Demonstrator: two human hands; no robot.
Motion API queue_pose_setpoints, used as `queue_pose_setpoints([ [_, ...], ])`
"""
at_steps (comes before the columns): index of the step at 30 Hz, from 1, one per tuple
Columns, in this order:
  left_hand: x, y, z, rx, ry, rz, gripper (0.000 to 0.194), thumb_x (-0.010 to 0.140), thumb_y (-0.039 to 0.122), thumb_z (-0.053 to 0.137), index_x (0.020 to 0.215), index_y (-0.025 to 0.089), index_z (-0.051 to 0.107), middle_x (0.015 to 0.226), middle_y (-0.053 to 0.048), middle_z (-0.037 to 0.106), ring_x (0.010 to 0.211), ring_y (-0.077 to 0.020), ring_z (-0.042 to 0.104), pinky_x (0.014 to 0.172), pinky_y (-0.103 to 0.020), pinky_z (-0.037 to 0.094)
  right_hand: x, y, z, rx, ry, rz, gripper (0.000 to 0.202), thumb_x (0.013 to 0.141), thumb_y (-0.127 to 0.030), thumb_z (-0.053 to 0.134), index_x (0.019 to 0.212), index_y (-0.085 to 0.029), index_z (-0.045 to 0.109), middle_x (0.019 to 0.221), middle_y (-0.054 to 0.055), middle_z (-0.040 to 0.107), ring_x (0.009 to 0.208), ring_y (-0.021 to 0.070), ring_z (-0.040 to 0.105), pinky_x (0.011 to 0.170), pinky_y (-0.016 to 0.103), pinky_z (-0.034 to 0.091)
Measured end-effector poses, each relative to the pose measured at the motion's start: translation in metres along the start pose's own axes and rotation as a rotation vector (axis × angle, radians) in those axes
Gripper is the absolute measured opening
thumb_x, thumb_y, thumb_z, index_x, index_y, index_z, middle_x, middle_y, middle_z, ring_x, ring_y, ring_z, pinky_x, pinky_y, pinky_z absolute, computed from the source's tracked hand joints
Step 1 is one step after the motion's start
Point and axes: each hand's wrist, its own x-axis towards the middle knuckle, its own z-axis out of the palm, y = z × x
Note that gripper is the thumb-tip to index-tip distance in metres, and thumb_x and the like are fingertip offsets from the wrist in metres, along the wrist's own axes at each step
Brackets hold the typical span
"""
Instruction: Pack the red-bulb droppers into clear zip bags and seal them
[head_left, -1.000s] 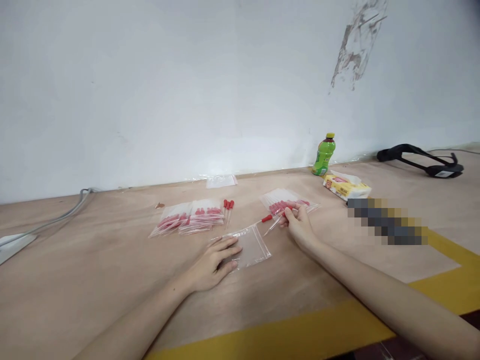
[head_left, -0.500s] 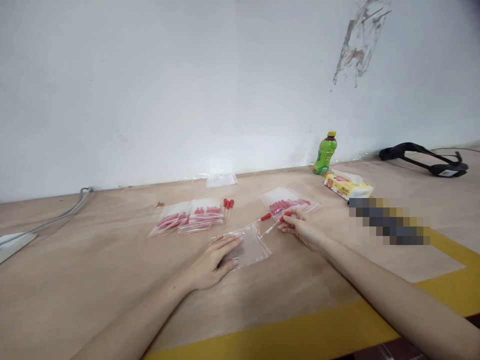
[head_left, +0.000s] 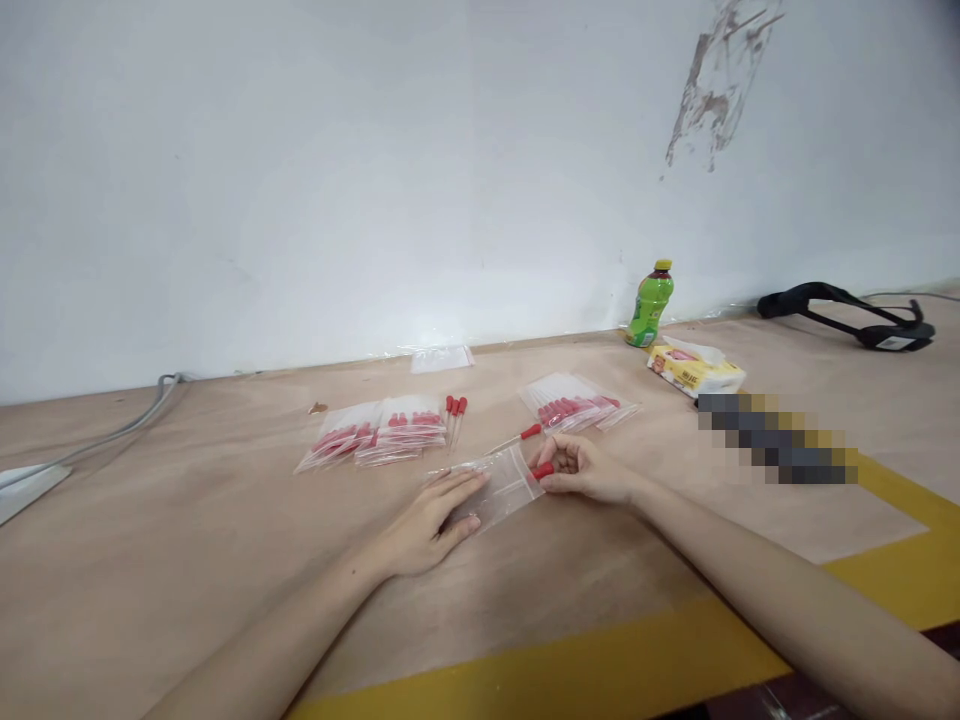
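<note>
A clear plastic zip bag [head_left: 504, 494] lies flat on the brown table covering. My left hand [head_left: 435, 520] rests on the bag's left end, palm down with fingers apart. At the bag's right-hand opening, my right hand [head_left: 581, 470] pinches a dropper by its red bulb [head_left: 543, 470]; the clear stem reaches into the bag. Another red-bulbed dropper [head_left: 530, 431] lies just behind the bag. Three more droppers [head_left: 456, 406] lie farther back, beside filled bags [head_left: 412, 425] on the left. Another fan of filled bags [head_left: 570, 402] is behind my right hand.
Flat plastic bags [head_left: 442, 359] lie by the wall. At the right stand a green bottle [head_left: 651, 305] and a yellow tissue pack [head_left: 694, 370], with a black headset-like frame [head_left: 847, 315] beyond. A grey cable [head_left: 142, 420] runs at the left. A pixelated dark object [head_left: 776, 440] lies right.
My right hand has moved left and nearer with the dropper, whose stem is now in the bag's mouth. My left hand stays on the bag.
</note>
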Motion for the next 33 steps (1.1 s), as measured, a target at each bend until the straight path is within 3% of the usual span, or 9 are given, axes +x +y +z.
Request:
queue_pose_setpoints([
  [6,0.003,0.001,0.003,-0.022,0.005,0.014,0.046,0.089,0.031,0.041,0.133,0.024,0.029,0.133,-0.005,0.039,0.123,-0.0211,0.033,0.101,-0.042,0.028,0.006,0.001,0.000,0.032,-0.168,0.172,0.038,0.058,-0.028,0.072,0.075,-0.019,0.040,0.077,-0.004,0.058,0.047,0.0034,0.050,0.038,0.014,0.036],
  [12,-0.001,0.002,-0.002,-0.085,0.042,0.027,0.040,0.087,0.033,0.044,0.126,0.024,0.040,0.133,-0.005,0.038,0.121,-0.0209,0.036,0.100,-0.038,0.031,0.009,-0.001,-0.007,-0.202,-0.182,0.246,0.032,0.064,-0.039,0.066,0.078,-0.016,0.050,0.051,-0.005,0.056,0.039,0.0053,0.047,0.038,0.016,0.036],
  [14,-0.003,0.001,-0.003,-0.104,0.041,0.039,0.039,0.086,0.033,0.046,0.124,0.023,0.043,0.129,-0.005,0.043,0.119,-0.0206,0.039,0.099,-0.038,0.033,0.008,-0.002,-0.005,-0.286,-0.160,0.204,0.033,0.064,-0.042,0.066,0.079,-0.014,0.057,0.053,-0.003,0.055,0.042,0.0056,0.046,0.042,0.018,0.037],
  [17,-0.004,-0.001,-0.003,-0.114,0.037,0.046,0.039,0.085,0.033,0.048,0.123,0.024,0.044,0.126,-0.005,0.047,0.116,-0.0215,0.042,0.097,-0.039,0.035,0.007,-0.004,0.001,-0.450,-0.185,-0.025,0.031,0.068,-0.043,0.062,0.080,-0.015,0.066,0.074,0.003,0.058,0.066,0.0105,0.054,0.060,0.023,0.043],
  [20,-0.004,-0.002,-0.002,-0.116,0.032,0.032,0.040,0.085,0.032,0.048,0.124,0.024,0.043,0.125,-0.005,0.049,0.115,-0.0220,0.043,0.096,-0.040,0.036,0.005,-0.011,0.002,-0.596,-0.311,-0.196,0.027,0.078,-0.039,0.053,0.087,-0.018,0.068,0.097,0.006,0.055,0.092,0.0144,0.051,0.079,0.027,0.041],
  [22,-0.004,-0.002,-0.001,-0.115,0.029,0.032,0.040,0.085,0.032,0.048,0.124,0.024,0.044,0.124,-0.004,0.049,0.115,-0.0218,0.043,0.097,-0.040,0.036,0.005,-0.016,-0.003,-0.641,-0.385,-0.181,0.028,0.081,-0.036,0.048,0.091,-0.018,0.067,0.096,0.005,0.056,0.089,0.0139,0.052,0.077,0.026,0.041],
  [24,-0.004,-0.003,-0.001,-0.112,0.024,0.039,0.038,0.085,0.032,0.048,0.123,0.025,0.045,0.126,-0.004,0.048,0.117,-0.0212,0.041,0.098,-0.039,0.034,0.008,-0.018,-0.011,-0.714,-0.275,-0.134,0.028,0.082,-0.035,0.047,0.089,-0.016,0.066,0.085,0.004,0.059,0.078,0.0133,0.053,0.070,0.026,0.042],
  [28,-0.005,-0.005,0.000,-0.114,-0.005,0.039,0.036,0.087,0.032,0.046,0.122,0.026,0.048,0.130,-0.004,0.043,0.119,-0.0209,0.039,0.100,-0.039,0.032,0.022,-0.015,-0.024,-1.098,0.215,-0.187,0.024,0.080,-0.031,0.049,0.094,-0.018,0.064,0.088,0.007,0.058,0.080,0.0169,0.051,0.073,0.030,0.039],
  [33,-0.005,-0.005,-0.001,-0.124,-0.045,0.024,0.034,0.089,0.031,0.040,0.123,0.026,0.047,0.132,-0.004,0.041,0.122,-0.0201,0.036,0.101,-0.039,0.030,0.044,-0.004,-0.019,-1.459,0.244,-0.229,0.021,0.079,-0.033,0.050,0.087,-0.021,0.065,0.101,0.009,0.054,0.093,0.0215,0.044,0.079,0.035,0.033],
])
